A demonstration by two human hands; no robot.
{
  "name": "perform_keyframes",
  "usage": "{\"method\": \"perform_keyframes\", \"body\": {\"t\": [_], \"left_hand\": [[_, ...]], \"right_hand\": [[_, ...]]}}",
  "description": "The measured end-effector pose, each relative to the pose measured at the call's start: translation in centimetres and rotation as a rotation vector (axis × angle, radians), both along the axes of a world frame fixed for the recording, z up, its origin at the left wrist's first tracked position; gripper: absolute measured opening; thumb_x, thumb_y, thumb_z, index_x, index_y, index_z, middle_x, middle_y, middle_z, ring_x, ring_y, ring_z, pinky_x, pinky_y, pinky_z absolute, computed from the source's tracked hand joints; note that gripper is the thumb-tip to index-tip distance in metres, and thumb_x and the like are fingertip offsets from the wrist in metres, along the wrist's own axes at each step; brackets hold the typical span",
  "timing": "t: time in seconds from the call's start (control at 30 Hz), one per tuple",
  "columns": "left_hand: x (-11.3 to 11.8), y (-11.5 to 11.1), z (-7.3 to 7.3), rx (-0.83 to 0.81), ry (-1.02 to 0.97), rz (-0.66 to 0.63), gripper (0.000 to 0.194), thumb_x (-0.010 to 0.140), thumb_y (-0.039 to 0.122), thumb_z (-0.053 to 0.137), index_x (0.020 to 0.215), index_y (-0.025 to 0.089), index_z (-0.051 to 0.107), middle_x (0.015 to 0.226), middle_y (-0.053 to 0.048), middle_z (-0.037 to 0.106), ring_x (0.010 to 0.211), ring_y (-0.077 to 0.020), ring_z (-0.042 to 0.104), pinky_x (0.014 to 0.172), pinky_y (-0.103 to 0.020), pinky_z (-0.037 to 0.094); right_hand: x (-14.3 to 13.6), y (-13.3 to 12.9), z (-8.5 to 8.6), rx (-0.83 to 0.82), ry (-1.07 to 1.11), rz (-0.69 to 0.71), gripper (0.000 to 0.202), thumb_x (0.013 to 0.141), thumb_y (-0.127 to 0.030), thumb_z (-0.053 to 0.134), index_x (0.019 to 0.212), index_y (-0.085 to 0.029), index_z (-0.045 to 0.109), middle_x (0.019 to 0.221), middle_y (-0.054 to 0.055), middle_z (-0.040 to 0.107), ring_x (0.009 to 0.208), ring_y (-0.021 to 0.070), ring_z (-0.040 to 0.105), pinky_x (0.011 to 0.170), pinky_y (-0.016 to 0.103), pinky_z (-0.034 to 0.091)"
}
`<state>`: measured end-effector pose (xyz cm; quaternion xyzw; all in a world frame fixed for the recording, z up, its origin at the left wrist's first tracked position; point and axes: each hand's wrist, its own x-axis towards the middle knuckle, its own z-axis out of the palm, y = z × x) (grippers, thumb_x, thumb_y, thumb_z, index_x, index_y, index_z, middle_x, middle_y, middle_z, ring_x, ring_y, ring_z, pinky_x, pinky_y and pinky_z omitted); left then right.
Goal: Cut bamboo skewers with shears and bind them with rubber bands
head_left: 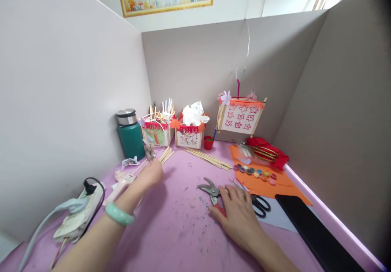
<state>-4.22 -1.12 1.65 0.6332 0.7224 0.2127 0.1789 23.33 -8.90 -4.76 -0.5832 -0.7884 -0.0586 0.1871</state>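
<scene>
My left hand (154, 172), with a pale green bangle (119, 214) on the wrist, reaches to the back left of the table. Its fingers are mostly hidden behind the hand, beside a small bundle of wooden sticks (166, 154) and a small grey-brown object (150, 151). Under that forearm lies a pale pink tool (119, 189), perhaps a glue gun, partly covered. My right hand (236, 209) rests palm down with fingers stretched out. It lies over the red handle of the pruning shears (213, 191) and beside black-handled scissors (260, 205).
Along the back stand a green flask (130, 135), two decorated boxes (157, 135), a red cup (208, 143) and a hanging paper lantern (241, 117). More sticks (210, 159) lie mid-table. Paint pots (255, 172) sit on orange paper (287, 187). A power strip (80, 215) is left, a black slab (317, 231) right.
</scene>
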Motion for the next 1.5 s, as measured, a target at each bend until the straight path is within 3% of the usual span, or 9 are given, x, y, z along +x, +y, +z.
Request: {"method": "perform_keyframes", "body": {"t": [0.13,0.17,0.33,0.5,0.67,0.9,1.07,1.27,1.5], "left_hand": [[1.9,-1.4,3.6,0.117,-0.295,-0.159,0.018,0.084,0.029,0.039,0.098,0.018,0.040,0.068,-0.001,0.052,0.057,-0.0152,0.053,0.056,-0.028,0.044],[2.5,-1.7,4.0,0.199,-0.598,-0.297,0.017,0.084,0.030,0.043,0.097,0.019,0.039,0.072,0.000,0.051,0.057,-0.0136,0.052,0.056,-0.027,0.044],[4.3,-1.9,3.1,0.178,-1.155,-0.652,0.021,0.082,0.029,0.055,0.095,0.019,0.041,0.072,0.002,0.050,0.059,-0.0111,0.050,0.060,-0.026,0.042],[5.4,-1.0,1.4,0.133,-1.218,-0.701,0.019,0.082,0.028,0.057,0.092,0.017,0.044,0.070,0.001,0.049,0.059,-0.0109,0.048,0.061,-0.026,0.042],[5.6,-1.3,0.8,0.039,-1.328,-0.664,0.025,0.081,0.032,0.059,0.098,0.018,0.048,0.073,0.001,0.049,0.061,-0.0116,0.049,0.057,-0.025,0.043],[5.5,-1.7,0.1,0.032,-1.376,-0.703,0.022,0.082,0.031,0.058,0.097,0.016,0.054,0.071,0.000,0.049,0.063,-0.0101,0.046,0.061,-0.023,0.039],[6.2,-2.0,0.0,0.032,-1.291,-0.648,0.025,0.081,0.034,0.059,0.097,0.016,0.053,0.067,0.001,0.048,0.059,-0.0101,0.045,0.058,-0.023,0.037],[7.1,-2.3,1.4,0.191,-1.136,-0.433,0.030,0.071,0.034,0.068,0.067,0.017,0.045,0.056,0.005,0.043,0.051,-0.0090,0.041,0.052,-0.022,0.034],[7.9,-2.5,2.5,0.204,-1.040,-0.385,0.042,0.072,0.047,0.065,0.058,0.019,0.036,0.041,0.007,0.035,0.040,-0.0074,0.032,0.043,-0.021,0.025]], "right_hand": [[0.6,0.7,-0.1,0.033,0.058,-0.035,0.046,0.087,-0.050,0.037,0.111,-0.017,0.058,0.115,0.015,0.057,0.110,0.0306,0.048,0.096,0.051,0.027],[0.7,0.9,0.0,0.045,0.097,-0.045,0.043,0.088,-0.047,0.037,0.108,-0.016,0.060,0.113,0.014,0.058,0.108,0.0300,0.049,0.095,0.049,0.029],[-0.3,1.0,2.3,0.048,0.425,0.105,0.029,0.090,-0.032,0.038,0.101,-0.018,0.061,0.102,0.009,0.061,0.096,0.0211,0.054,0.085,0.035,0.040],[-3.7,2.3,5.0,-0.229,0.509,0.325,0.025,0.083,-0.029,0.050,0.103,-0.019,0.063,0.089,0.004,0.063,0.073,0.0148,0.056,0.068,0.026,0.042],[-6.9,4.1,4.7,-0.426,0.516,0.398,0.032,0.068,-0.029,0.065,0.098,-0.020,0.062,0.087,0.002,0.061,0.065,0.0131,0.054,0.056,0.022,0.038],[-8.8,4.8,2.6,-0.339,0.750,0.378,0.016,0.068,-0.008,0.050,0.081,-0.017,0.053,0.074,-0.001,0.058,0.067,0.0136,0.053,0.058,0.022,0.037],[-8.6,4.4,3.0,-0.397,0.763,0.472,0.020,0.071,-0.009,0.049,0.089,-0.018,0.053,0.079,-0.001,0.058,0.065,0.0125,0.052,0.057,0.022,0.037],[-9.1,3.9,2.6,-0.382,0.745,0.353,0.033,0.065,-0.017,0.065,0.094,-0.020,0.051,0.078,-0.002,0.058,0.061,0.0117,0.051,0.054,0.022,0.035],[-10.2,4.2,2.0,-0.302,0.779,0.344,0.012,0.072,-0.015,0.058,0.082,-0.018,0.050,0.071,-0.002,0.054,0.063,0.0124,0.048,0.058,0.024,0.035]]}}
